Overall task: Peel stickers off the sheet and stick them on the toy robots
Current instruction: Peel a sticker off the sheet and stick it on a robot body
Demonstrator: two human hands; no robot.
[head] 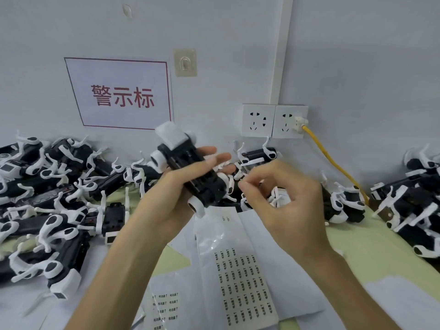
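Note:
My left hand [171,194] grips a black-and-white toy robot [188,172], underside up and tilted, above the table. My right hand [281,201] hovers just right of the robot with thumb and fingers pinched together; whether a sticker sits between them I cannot tell. Below the hands lies a glossy sticker sheet [238,270] with several rows of small black-print stickers. A second sticker sheet [164,306] lies lower left of it.
Piles of black-and-white toy robots fill the table at left [47,198], behind the hands [259,156] and at right [414,206]. White paper sheets [295,282] cover a pale green tabletop [357,246]. Wall sockets [273,120] with a yellow cable [333,163] stand behind.

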